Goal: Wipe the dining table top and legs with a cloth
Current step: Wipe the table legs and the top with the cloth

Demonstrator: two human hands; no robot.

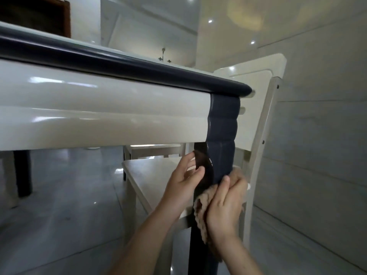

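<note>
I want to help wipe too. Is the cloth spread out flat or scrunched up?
Scrunched up. The tan cloth bunches in wrinkled folds under the right hand, pressed against the dark table leg.

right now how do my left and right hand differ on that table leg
The left hand is bare and grips the inner edge of the dark blue table leg. The right hand holds a beige cloth against the leg's front and outer side. The left hand also sits a little higher on the leg than the right hand. Both hands are curled around the same leg.
</note>
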